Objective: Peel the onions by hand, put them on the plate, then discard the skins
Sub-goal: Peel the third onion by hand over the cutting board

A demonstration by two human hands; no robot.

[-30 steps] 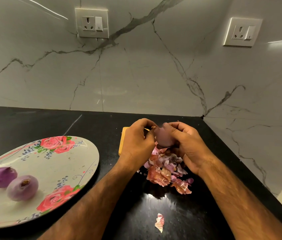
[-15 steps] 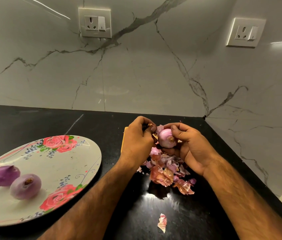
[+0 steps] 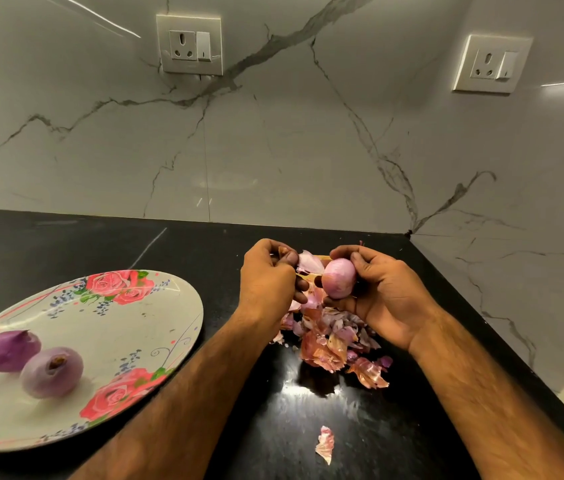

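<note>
- While the right hand (image 3: 384,299) cradles a pinkish onion (image 3: 339,278), fingers and thumb curled round it, the left hand (image 3: 266,282) sits just beside it, its fingertips bunched and pinching a pale flap of skin (image 3: 310,263) that reaches toward the onion.
- Both hands hang above a heap of torn skins (image 3: 325,344) on the black counter (image 3: 65,244), near the corner of the marble wall (image 3: 291,150).
- One loose scrap (image 3: 324,445) lies apart from the heap, between the forearms.
- Off to the left, a flowered plate (image 3: 155,306) rests on the counter.
- On it sit a darker purple onion (image 3: 10,351) and a paler onion (image 3: 51,372), side by side; whether they touch, I cannot tell.
</note>
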